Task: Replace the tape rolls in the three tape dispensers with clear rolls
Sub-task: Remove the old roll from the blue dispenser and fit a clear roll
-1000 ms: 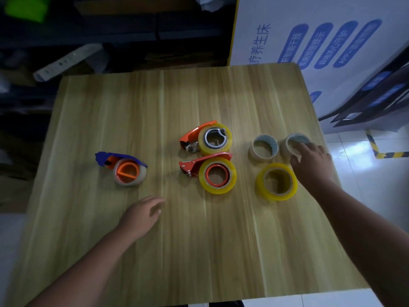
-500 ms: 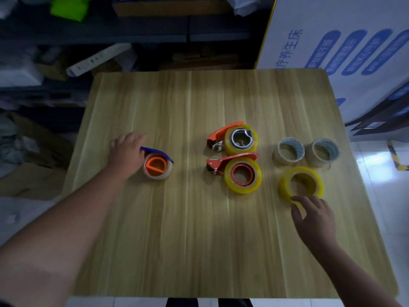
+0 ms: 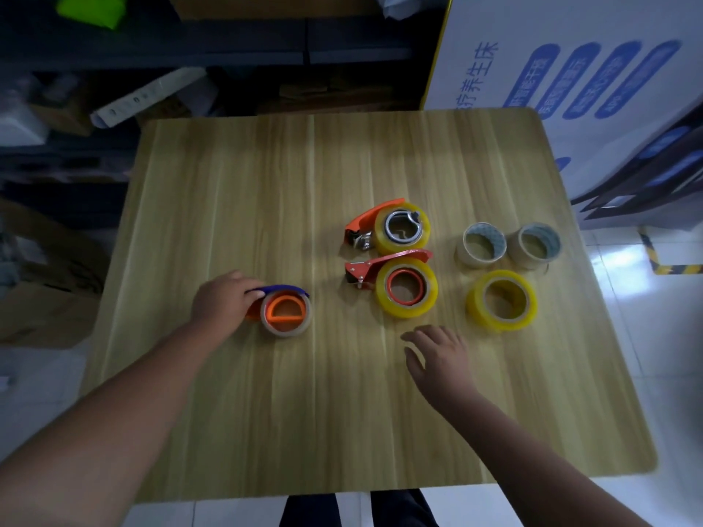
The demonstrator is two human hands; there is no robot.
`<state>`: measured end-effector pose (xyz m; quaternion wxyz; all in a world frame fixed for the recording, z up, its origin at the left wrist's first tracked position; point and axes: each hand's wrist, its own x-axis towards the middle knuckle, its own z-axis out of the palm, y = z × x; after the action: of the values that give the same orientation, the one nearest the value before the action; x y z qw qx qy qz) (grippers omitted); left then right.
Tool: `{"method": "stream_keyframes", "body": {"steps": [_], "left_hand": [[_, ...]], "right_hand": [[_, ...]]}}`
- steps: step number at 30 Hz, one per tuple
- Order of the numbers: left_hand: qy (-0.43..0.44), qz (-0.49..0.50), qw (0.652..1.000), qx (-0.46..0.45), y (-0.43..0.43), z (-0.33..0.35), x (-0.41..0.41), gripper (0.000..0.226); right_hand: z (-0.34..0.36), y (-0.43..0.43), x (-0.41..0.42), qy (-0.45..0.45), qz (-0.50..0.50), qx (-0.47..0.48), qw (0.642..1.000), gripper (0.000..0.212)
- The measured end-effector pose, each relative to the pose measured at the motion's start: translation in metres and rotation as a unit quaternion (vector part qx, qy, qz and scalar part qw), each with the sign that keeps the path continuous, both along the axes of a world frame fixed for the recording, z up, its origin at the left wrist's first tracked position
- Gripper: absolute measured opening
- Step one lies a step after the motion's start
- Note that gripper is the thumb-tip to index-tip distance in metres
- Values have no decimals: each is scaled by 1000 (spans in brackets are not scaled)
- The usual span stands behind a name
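On the wooden table (image 3: 304,431) lie three tape dispensers. My left hand (image 3: 222,298) grips the handle end of the blue and orange dispenser (image 3: 285,308), which carries a pale clear roll. Two red-orange dispensers sit mid-table, the far one (image 3: 392,226) and the near one (image 3: 399,287), each loaded with a yellow roll. To their right are two loose clear rolls (image 3: 481,245) (image 3: 534,245) and a loose yellow roll (image 3: 502,300). My right hand (image 3: 437,355) hovers with spread fingers just below the near red dispenser, holding nothing.
A large white printed carton (image 3: 570,70) stands behind the table's far right corner. Dark shelving with boxes and paper (image 3: 152,93) runs along the far side. Cardboard (image 3: 45,283) lies on the floor left of the table. My legs (image 3: 361,511) are at the near edge.
My left hand has closed round the blue dispenser's handle and drawn it slightly toward me. My right hand has swung left, from below the loose yellow roll to below the near red dispenser.
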<state>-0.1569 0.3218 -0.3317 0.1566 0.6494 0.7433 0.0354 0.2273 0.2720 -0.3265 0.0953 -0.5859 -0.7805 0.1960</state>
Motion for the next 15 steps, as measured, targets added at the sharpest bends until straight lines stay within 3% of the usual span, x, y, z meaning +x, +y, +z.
{"method": "stream_keyframes", "body": {"steps": [4, 10, 15], "left_hand": [[-53, -5, 999, -7, -22, 1, 45, 17], [-100, -19, 995, -13, -43, -8, 110, 21], [-100, -8, 995, -18, -53, -11, 141, 26]], "right_hand": [[10, 5, -19, -1, 19, -31, 999, 30], [8, -7, -50, -12, 53, -151, 987, 67], [-7, -27, -54, 7, -12, -165, 986, 89]]}}
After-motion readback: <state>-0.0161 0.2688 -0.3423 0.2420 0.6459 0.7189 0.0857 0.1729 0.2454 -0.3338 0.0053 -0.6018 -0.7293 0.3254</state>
